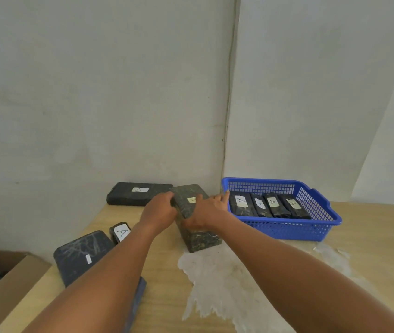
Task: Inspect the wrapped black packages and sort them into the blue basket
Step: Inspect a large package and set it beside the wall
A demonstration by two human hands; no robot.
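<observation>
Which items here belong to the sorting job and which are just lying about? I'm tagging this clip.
Job: blue basket with four labelled packages; package gripped by left hand and right hand; block under it; flat package; near packages.

Lying about: cardboard box; clear plastic sheet.

Wooden table [371, 248] under packages [138, 193], basket [287, 230]
</observation>
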